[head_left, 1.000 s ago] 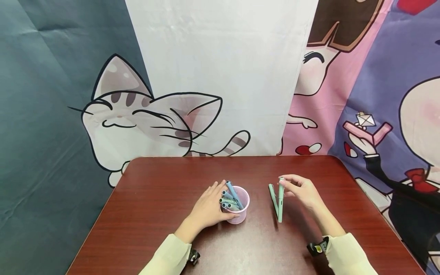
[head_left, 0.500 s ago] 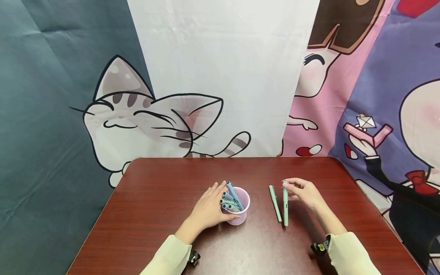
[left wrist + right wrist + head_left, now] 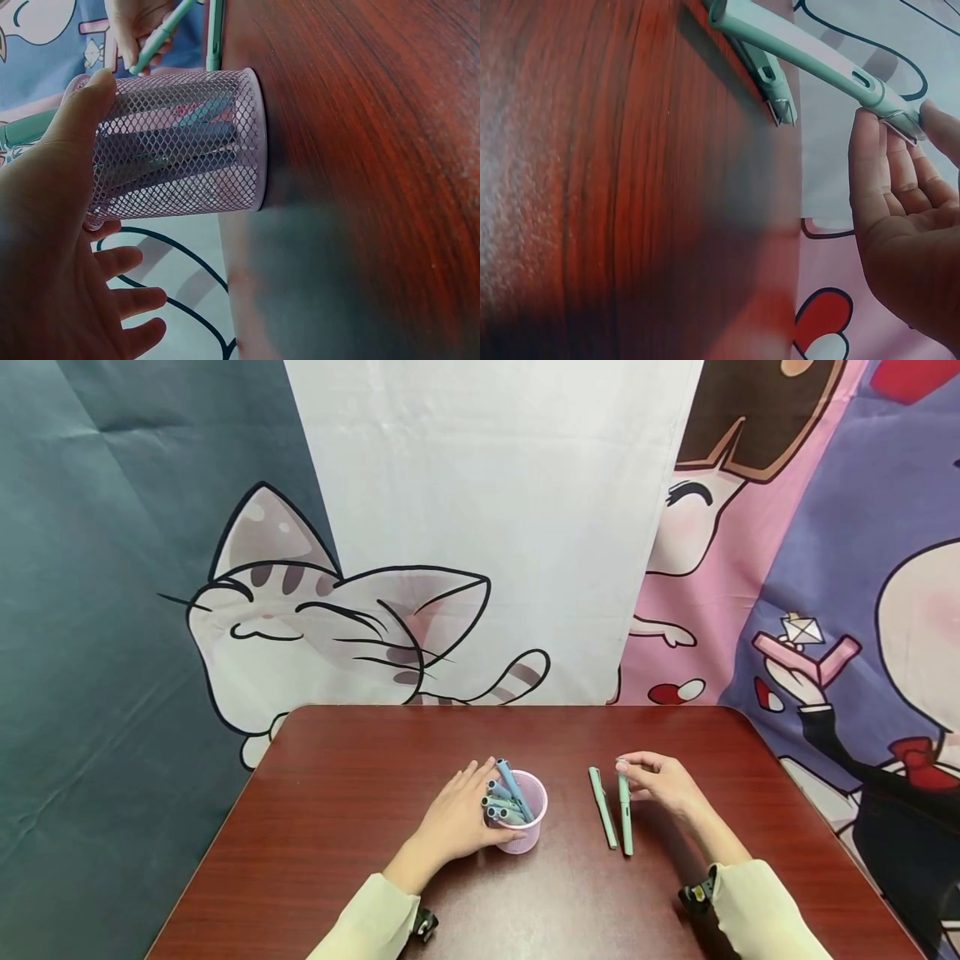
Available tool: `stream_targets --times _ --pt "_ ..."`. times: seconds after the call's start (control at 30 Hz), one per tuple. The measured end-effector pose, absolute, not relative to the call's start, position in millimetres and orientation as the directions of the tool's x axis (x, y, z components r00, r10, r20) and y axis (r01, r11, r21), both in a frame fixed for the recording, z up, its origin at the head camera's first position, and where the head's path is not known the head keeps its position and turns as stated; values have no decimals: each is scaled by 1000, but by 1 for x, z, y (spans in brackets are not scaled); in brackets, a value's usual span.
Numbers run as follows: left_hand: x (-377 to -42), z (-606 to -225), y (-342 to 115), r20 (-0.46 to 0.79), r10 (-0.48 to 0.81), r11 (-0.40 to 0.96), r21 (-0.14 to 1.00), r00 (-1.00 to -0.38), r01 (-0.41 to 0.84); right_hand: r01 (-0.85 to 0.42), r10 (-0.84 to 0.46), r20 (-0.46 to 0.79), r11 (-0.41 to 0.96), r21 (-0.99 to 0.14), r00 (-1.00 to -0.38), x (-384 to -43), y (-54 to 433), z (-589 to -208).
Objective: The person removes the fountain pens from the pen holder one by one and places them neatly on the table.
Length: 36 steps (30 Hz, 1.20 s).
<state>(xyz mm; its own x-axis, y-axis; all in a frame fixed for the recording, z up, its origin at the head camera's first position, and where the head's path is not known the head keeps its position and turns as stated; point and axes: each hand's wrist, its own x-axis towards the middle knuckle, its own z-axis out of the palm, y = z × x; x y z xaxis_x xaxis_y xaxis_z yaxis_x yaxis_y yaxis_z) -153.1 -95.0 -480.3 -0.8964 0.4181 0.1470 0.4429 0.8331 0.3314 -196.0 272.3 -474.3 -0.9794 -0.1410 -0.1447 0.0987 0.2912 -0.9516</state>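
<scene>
the light-green capped plastic pen [image 3: 626, 814] is at the right of the cup, over the bench; contact between its lower end and the bench cannot be confirmed. the right hand [image 3: 663, 783] pinches it near the clip end, probably to leave the barrel free. a second light-green pen [image 3: 603, 810] lies just beside it on the bench: two pens outside the cup. the left hand [image 3: 457, 818] is spread around the pink mesh metal cup [image 3: 531, 837], thumb against the near side, apparently to steady it. quantity: one cup; at least five blue and green pens [image 3: 516, 790] lean inside, overlap preventing an exact count. the support is one reddish-brown wooden bench [image 3: 360, 777].
</scene>
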Motion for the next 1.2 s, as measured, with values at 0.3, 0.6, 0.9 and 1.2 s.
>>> stream_targets --times 0.3,0.6,0.9,1.2 --pt "-151 -478 -95 147 418 833 330 -896 443 98 -144 -145 292 -951 -979 -203 276 -483" --pt "-151 -478 -95 154 422 835 317 -893 450 100 -140 -146 292 -951 -979 -209 278 -490" --pt "-152 -481 -95 152 422 835 319 -894 449 125 -145 -175 303 -945 -974 -216 280 -494" --pt "-152 -481 -95 137 418 843 311 -898 439 128 -163 -187 315 -940 -969 -220 280 -493"
